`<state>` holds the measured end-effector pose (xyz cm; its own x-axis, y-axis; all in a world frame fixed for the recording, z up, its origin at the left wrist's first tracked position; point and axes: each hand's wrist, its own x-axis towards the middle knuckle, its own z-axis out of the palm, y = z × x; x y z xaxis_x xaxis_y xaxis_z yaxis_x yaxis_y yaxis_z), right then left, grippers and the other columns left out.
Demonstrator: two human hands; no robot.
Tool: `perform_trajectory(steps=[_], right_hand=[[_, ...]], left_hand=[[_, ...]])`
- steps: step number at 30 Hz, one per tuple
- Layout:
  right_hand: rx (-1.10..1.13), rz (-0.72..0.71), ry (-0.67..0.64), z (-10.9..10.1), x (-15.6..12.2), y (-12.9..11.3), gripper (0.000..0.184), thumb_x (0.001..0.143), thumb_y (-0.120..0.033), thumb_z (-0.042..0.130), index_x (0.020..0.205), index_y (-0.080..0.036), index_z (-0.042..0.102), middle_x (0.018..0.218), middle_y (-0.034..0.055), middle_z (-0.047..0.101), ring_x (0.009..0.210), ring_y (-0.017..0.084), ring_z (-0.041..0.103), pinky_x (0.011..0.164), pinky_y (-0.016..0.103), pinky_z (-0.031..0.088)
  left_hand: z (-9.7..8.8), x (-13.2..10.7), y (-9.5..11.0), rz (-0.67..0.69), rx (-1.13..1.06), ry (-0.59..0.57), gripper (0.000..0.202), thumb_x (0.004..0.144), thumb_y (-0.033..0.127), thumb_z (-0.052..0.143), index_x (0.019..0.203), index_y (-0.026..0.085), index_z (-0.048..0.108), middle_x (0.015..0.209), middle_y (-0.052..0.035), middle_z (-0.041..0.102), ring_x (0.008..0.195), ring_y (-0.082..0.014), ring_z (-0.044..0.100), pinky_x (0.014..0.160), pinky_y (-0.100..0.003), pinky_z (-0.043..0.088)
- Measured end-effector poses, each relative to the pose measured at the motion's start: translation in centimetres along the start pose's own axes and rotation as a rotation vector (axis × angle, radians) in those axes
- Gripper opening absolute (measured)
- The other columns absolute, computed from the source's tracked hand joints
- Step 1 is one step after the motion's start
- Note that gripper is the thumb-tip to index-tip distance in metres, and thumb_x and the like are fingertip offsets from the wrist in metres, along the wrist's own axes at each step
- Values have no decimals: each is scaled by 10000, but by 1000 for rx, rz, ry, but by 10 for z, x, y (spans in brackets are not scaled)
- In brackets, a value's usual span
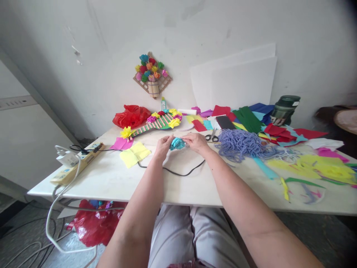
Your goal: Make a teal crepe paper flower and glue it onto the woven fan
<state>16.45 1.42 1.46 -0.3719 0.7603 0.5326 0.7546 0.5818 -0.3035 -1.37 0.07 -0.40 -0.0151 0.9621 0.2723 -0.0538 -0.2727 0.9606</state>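
Between my two hands, a little above the table, is a blue crepe-paper flower [177,143]. My left hand [165,146] pinches its left edge. The fingers of my right hand [196,143] are closed at the flower's right side; a small pale bit shows there, too small to name. Behind my hands lies a green, lute-shaped craft piece [156,125] with striped strips and yellow, pink and red paper flowers on it. Yellow paper squares [135,154] and a pink paper square [122,143] lie left of my left hand. Black-handled scissors [212,138] rest just right of my right hand.
A tangle of purple yarn [240,143], a dark phone [225,123], coloured crepe paper [248,119] and a green flask [286,109] occupy the right. A power strip [78,163] sits at the left edge, its black cable [181,174] crossing before me. A red plastic bag [131,116] lies at the back.
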Motion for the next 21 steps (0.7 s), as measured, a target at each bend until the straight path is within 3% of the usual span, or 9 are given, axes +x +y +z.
perform_trajectory(steps=[3,6,8,11,21], right_hand=[[-8,2,2,0,0,-1,252,862,-255,567,1036,-318,738,1012,2,745,912,180,669,749,274,488],[-24,4,8,-1,0,-2,255,869,-260,558,1044,-308,737,1011,5,745,909,179,670,753,273,486],[-35,-6,16,-2,-1,-3,256,874,-262,549,1042,-299,738,1014,6,745,914,181,670,756,274,483],[-53,-30,27,-3,-1,-4,256,872,-251,550,1036,-301,739,1021,3,743,930,181,666,757,269,479],[-139,-43,10,-5,-2,-9,267,885,-286,524,1066,-278,720,1043,22,739,939,189,662,730,268,444]], left_hand=[[-1,-4,4,-35,-45,-48,576,673,593,696,1011,129,659,678,-16,610,548,-93,502,508,-218,362],[0,-7,9,-52,-79,-140,781,531,381,847,1213,147,547,818,-31,658,677,-133,587,627,-251,451],[2,-8,10,-48,-71,-155,817,478,287,863,1210,135,533,830,-28,657,727,-153,600,710,-303,489],[4,-7,9,-23,-46,-144,715,492,259,833,1141,124,567,754,-6,639,709,-155,594,730,-332,496],[3,-7,8,96,67,-132,377,540,225,768,894,146,663,722,3,635,673,-134,567,668,-264,459]])
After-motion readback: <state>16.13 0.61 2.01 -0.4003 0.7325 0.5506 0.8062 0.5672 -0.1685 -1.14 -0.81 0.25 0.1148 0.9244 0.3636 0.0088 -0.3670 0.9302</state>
